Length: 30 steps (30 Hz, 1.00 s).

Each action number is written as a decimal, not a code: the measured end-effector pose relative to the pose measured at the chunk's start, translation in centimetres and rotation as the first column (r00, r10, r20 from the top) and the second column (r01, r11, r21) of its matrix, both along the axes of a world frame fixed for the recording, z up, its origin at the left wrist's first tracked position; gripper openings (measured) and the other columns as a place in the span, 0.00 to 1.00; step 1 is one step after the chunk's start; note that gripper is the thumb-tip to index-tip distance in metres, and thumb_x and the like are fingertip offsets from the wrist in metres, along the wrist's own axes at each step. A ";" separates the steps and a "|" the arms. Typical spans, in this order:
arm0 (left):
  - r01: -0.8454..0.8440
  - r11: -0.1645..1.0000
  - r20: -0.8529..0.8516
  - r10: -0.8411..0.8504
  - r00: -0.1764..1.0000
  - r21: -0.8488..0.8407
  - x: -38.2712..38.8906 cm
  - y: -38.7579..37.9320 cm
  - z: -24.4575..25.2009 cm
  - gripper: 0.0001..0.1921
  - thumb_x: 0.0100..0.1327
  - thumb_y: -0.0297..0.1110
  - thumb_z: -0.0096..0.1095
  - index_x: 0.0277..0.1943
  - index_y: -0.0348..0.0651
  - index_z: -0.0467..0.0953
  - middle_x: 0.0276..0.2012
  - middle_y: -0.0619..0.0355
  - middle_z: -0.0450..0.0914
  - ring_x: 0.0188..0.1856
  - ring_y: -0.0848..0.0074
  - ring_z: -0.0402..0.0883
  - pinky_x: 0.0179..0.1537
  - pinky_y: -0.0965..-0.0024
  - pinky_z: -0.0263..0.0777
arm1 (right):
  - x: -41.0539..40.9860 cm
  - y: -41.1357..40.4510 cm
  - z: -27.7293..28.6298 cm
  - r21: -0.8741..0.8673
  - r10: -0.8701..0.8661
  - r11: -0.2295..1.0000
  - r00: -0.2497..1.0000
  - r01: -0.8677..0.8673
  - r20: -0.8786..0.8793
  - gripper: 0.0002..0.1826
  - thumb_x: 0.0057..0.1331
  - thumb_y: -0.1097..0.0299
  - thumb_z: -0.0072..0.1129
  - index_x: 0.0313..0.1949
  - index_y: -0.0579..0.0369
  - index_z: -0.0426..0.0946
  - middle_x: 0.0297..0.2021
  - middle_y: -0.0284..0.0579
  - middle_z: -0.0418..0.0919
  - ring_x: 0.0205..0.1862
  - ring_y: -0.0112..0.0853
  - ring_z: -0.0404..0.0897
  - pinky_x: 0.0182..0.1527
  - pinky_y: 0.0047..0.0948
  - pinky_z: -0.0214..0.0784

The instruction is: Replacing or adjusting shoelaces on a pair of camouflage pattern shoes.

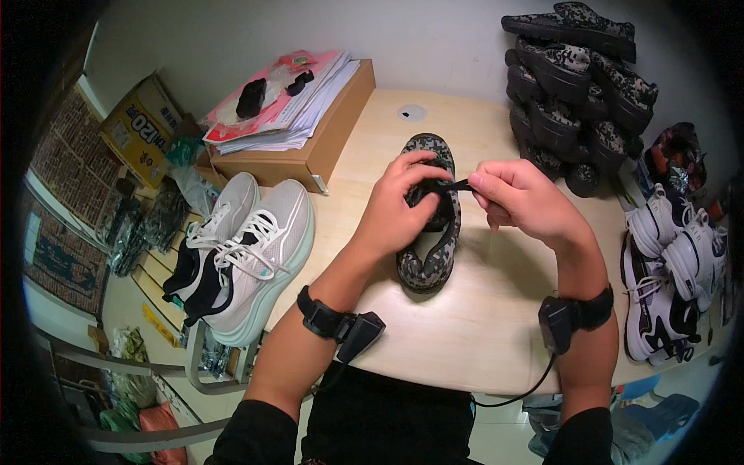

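A camouflage-patterned shoe (429, 273) with a dark sole lies on the table in front of me, its toe pointing away and its heel nearest me. Over its tongue and lacing area, my left hand (405, 200) grips the shoe's upper, with thumb and fingers at the opening. To the right of the shoe, my right hand (511, 195) pinches the end of a black lace (458, 186) between thumb and curled fingers. That lace is pulled sideways from the shoe. My left hand partly covers the lacing, so its path there is hidden.
Pale sneakers (261, 261) stand left on the wooden table (372, 343). Behind them, papers lie on a cardboard box (343, 133). Camouflage shoes (561, 75) are piled at the back right, and white sneakers (648, 308) sit at the right edge. A cable (526, 395) hangs from my right wrist strap.
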State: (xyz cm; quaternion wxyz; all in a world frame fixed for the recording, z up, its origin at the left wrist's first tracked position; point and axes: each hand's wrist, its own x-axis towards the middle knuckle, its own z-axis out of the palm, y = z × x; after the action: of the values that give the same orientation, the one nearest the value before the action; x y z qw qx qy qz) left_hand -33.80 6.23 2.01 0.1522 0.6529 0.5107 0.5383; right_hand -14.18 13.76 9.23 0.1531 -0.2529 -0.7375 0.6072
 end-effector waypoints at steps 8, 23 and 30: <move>0.129 0.990 -0.045 -0.127 0.991 0.049 0.5 -0.6 0.9 0.09 0.61 0.28 0.59 0.43 0.34 0.77 0.50 0.50 0.76 0.55 0.61 0.73 0.61 0.63 0.63 | -0.4 -1.0 0.3 0.089 0.065 0.994 0.996 -0.058 -0.066 0.16 0.71 0.59 0.50 0.29 0.56 0.75 0.20 0.29 0.69 0.20 0.17 0.67 0.23 0.19 0.58; 0.128 0.992 0.181 -0.128 0.975 0.012 -0.3 -1.0 1.1 0.07 0.71 0.29 0.49 0.47 0.36 0.70 0.45 0.56 0.75 0.50 0.76 0.72 0.56 0.72 0.64 | -0.3 -0.9 0.4 0.106 0.067 0.992 0.996 -0.061 -0.056 0.10 0.69 0.63 0.55 0.35 0.57 0.78 0.19 0.24 0.65 0.20 0.14 0.60 0.22 0.18 0.52; 0.090 0.994 0.124 -0.082 0.989 -0.067 0.4 -1.2 1.4 0.08 0.73 0.31 0.46 0.48 0.36 0.69 0.42 0.58 0.76 0.43 0.79 0.73 0.50 0.74 0.67 | 0.2 -1.0 1.1 0.122 0.041 0.992 0.999 -0.036 -0.036 0.09 0.68 0.67 0.55 0.34 0.60 0.77 0.26 0.32 0.76 0.23 0.17 0.68 0.25 0.18 0.60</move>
State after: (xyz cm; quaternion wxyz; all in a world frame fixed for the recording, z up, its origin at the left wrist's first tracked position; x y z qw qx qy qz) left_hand -33.41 5.01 3.42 0.2295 0.6345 0.4911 0.5510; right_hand -14.02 12.74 10.34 0.1708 -0.2172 -0.7746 0.5689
